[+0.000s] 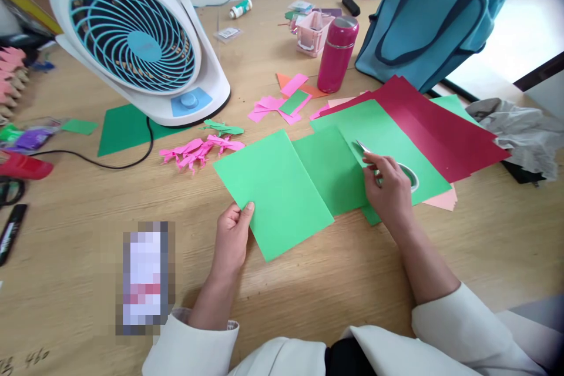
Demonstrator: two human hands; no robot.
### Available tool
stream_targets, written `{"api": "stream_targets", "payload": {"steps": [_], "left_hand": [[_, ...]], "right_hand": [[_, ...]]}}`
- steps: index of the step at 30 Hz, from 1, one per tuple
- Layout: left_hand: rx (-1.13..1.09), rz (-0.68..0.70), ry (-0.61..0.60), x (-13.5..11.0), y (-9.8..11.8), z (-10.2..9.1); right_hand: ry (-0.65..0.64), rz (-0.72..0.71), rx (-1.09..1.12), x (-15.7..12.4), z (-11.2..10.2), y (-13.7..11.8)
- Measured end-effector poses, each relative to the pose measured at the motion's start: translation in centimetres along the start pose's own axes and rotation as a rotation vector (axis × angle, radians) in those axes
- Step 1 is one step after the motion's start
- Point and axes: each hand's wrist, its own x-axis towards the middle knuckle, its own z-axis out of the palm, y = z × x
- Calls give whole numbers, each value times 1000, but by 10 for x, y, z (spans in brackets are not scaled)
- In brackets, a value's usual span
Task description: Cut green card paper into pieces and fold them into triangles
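My left hand (235,229) pinches the lower left edge of a light green sheet of paper (277,194), thumb on top. My right hand (390,188) is closed on a pair of scissors (412,176) with white handles; the blade tip points up and left. Beneath the right hand lie another green sheet (332,167) and a larger light green sheet (392,129). Dark red sheets (440,129) are fanned out behind them. Pink paper strips (198,151) and small green strips (222,127) lie in a heap beyond the left hand.
A white fan (202,79) stands at the back left, its black cord (110,165) running left. A magenta flask (337,56), a pink basket (311,38) and a blue bag (423,29) stand at the back. A blurred-out rectangular object (144,276) lies at the front left.
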Motion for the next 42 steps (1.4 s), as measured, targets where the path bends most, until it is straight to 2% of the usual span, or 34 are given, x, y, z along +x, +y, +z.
{"api": "stream_targets", "payload": {"steps": [3,8,13,19,27,30,33,35,38,42], "left_hand": [[-112,-50,-16,-2,11,5],[-157,-159,-65,-9,19,12],[-139,-193,-178,-14,17,14],[-66,-64,-258,-17,18,15],[-2,56,-257,-12,16,4],[14,-57,-266,-11,17,0],[-114,-246,-292,-12,21,-1],[-175,-318,-316,-12,24,-1],[-222,-344,-353,-13,27,-1],[-249,-325,-372,-12,25,-2]], "right_hand": [[22,-98,73,-4,-1,-12],[-255,-358,329,-18,3,-35],[-402,-470,341,-27,4,-35],[-569,-332,433,-31,7,-38],[-605,-122,613,-31,6,-46],[-695,19,714,-30,6,-43],[-762,112,817,-31,9,-40],[-810,146,888,-32,10,-40],[-842,148,936,-33,9,-43],[-785,99,862,-30,5,-49]]}}
